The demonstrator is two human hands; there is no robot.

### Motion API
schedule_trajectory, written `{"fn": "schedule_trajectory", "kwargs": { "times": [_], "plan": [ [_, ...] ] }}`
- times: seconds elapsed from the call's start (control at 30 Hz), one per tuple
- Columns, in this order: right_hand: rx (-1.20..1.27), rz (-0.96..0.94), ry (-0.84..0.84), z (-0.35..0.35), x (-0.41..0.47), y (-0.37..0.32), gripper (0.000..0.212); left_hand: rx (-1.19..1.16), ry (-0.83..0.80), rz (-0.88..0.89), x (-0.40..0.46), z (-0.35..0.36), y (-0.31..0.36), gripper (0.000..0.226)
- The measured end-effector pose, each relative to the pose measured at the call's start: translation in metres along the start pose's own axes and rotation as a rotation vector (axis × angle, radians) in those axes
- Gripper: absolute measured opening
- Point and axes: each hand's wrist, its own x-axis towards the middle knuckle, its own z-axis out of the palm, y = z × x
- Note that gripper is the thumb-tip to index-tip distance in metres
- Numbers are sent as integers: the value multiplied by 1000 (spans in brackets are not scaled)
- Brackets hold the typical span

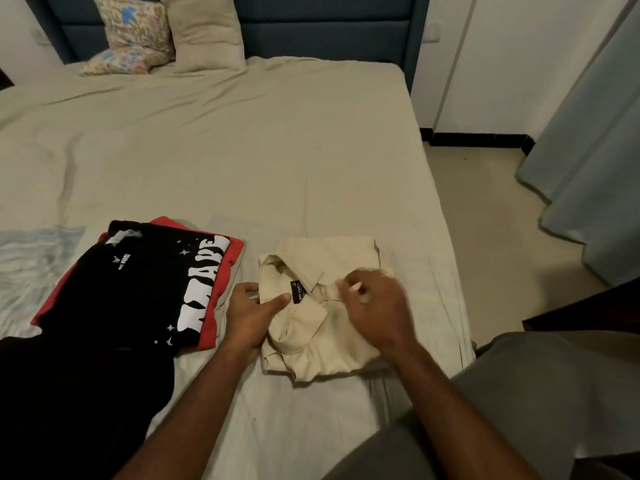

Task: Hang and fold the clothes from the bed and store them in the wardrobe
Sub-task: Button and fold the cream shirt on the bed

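The black neck label [298, 292] on the cream shirt [322, 306] reads "NO FUSS". On the black T-shirt [138, 289], big white letters [207, 282] run sideways, only partly legible, something like "APE"; its small print is too tiny to read.

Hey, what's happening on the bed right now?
A person is folding a cream collared shirt on the bed. The left hand pinches its left edge near the collar, and the right hand rests on top. Beside it sits a black printed t-shirt folded over a red garment.
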Motion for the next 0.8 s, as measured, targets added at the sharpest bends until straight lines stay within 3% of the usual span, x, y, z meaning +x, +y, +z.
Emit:
{"fn": "schedule_trajectory", "kwargs": {
  "times": [0.07,0.17,0.23,0.5,0.67,0.8],
  "plan": [
    [-53,275,126,-10,7,25,19,-67,-53,-44,-2,-5,-1,53],
    [-18,688,-91,-15,7,52,44,-79,-226,-120,-10,-9,4,40],
    [90,790,-202,-13,6,58,58,-30,-311,-102,-14,-11,4,36],
    [687,872,-252,-17,8,43,32,202,-285,74,-2,-22,30,38],
    [842,793,-191,0,31,-2,37,300,-219,256,12,-61,101,36],
    [922,736,-171,37,57,-58,40,295,-113,291,31,-119,149,34]
  ]
}}
